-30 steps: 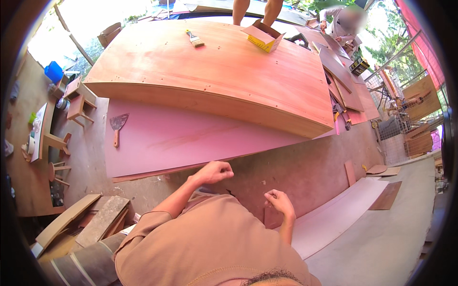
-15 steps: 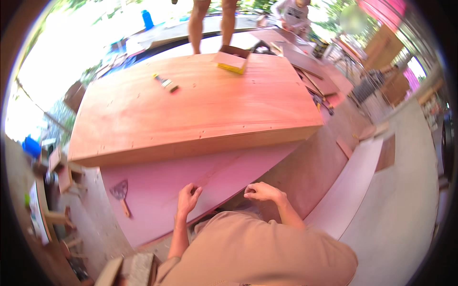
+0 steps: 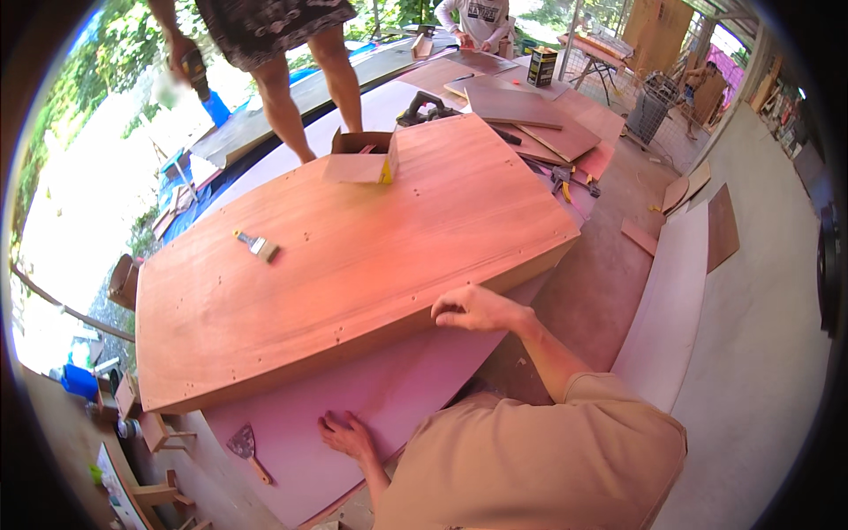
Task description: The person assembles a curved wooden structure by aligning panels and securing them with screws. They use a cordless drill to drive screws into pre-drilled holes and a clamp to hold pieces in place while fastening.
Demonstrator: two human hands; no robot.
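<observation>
A large wooden panel box point(image 3: 353, 247) with a reddish plywood top lies before me on a pale pink sheet point(image 3: 406, 371). My left hand point(image 3: 347, 435) rests on that sheet with fingers spread and nothing in it. Left of it lies a putty knife point(image 3: 247, 450). Over the box's near edge hangs my right hand point(image 3: 477, 309), its fingers curled in; whether something small is inside is hidden. On the box top lie a paintbrush point(image 3: 258, 246) and, at the far edge, an opened cardboard box point(image 3: 364, 159).
Across the box stands a person point(image 3: 305, 88) with a drill point(image 3: 195, 72) in one hand. Beyond are a power tool point(image 3: 424, 108), plywood pieces point(image 3: 521, 102), clamps point(image 3: 565, 183), a tin point(image 3: 541, 67) and another person point(image 3: 477, 22). White boards point(image 3: 658, 309) lie along the right; low stools point(image 3: 163, 433) stand left.
My left hand has come down onto the pink sheet and its fingers have spread. The right hand has reached forward to the box's edge. The view has shifted, bringing the person's drill into sight.
</observation>
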